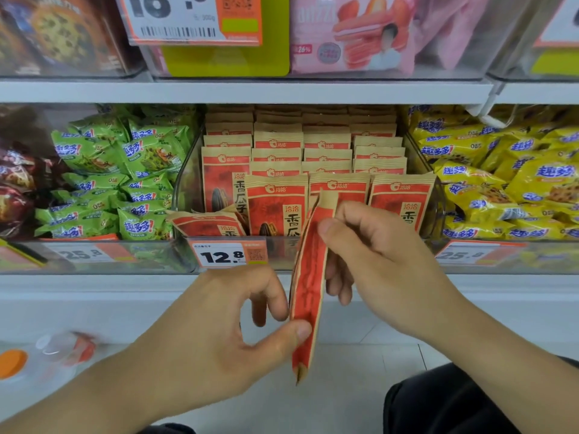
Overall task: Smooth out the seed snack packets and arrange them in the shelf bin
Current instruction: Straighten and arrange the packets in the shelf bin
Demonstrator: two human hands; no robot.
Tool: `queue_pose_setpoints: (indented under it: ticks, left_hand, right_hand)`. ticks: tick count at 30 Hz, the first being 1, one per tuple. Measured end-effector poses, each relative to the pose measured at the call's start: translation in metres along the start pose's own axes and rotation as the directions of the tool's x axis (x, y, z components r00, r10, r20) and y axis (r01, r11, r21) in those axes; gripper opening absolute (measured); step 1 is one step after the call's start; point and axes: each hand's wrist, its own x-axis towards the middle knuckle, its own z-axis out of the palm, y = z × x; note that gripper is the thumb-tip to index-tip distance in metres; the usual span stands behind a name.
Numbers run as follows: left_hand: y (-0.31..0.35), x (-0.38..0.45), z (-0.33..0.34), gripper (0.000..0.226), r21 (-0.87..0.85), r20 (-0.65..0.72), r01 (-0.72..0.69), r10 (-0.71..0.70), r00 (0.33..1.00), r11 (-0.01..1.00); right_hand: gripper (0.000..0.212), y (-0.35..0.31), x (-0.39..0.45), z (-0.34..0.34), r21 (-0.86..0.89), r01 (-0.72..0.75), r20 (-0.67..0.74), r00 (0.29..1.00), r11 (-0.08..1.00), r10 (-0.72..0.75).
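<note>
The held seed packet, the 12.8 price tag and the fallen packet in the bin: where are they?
held seed packet (pixel 308 286), head view, on its red face between both hands.
12.8 price tag (pixel 222 255), head view, on the printed number.
fallen packet (pixel 208 225), head view, on its red front, at the bin's front left.

left hand is pinching with thumb and fingers at lower centre; right hand is pinching just above, centre right.

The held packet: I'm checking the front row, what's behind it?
Behind the held packet stands an upright front-row packet, only its top showing. Its lower part and the bin floor there are hidden.
</note>
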Motion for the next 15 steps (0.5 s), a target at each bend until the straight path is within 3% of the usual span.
queue_pose_setpoints:
  ticks: [3, 8, 11, 15]
  left_hand:
    - [-0.0011, -0.0010, 0.0025, 0.026, 0.136, 0.094, -0.049, 0.036, 0.995, 0.990]
    - [-0.0006, 0.0008, 0.0056, 0.014, 0.104, 0.101, -0.099, 0.088, 0.991, 0.990]
    - [-0.0001, 0.0004, 0.0064, 0.013, 0.060, 0.018, -0.069, 0.068, 0.997, 0.996]
    - [-0.0014, 0.0012, 0.0042, 0.010, 0.023, -0.064, -0.021, 0.022, 0.998, 1.000]
  right_hand:
    - [0.032, -0.0005, 0.0016, -0.0029, 0.025, -0.004, -0.068, 0.998, 1.000, 0.006]
    - [0.034, 0.0015, -0.0005, -0.0022, -0.014, 0.050, -0.059, 0.997, 0.999, -0.051]
    - [0.026, -0.0009, -0.0048, -0.0045, -0.138, 0.057, 0.054, 0.997, 0.989, -0.050]
    - [0.022, -0.0067, -0.0072, -0.0106, -0.278, -0.011, 0.227, 0.971, 0.960, 0.077]
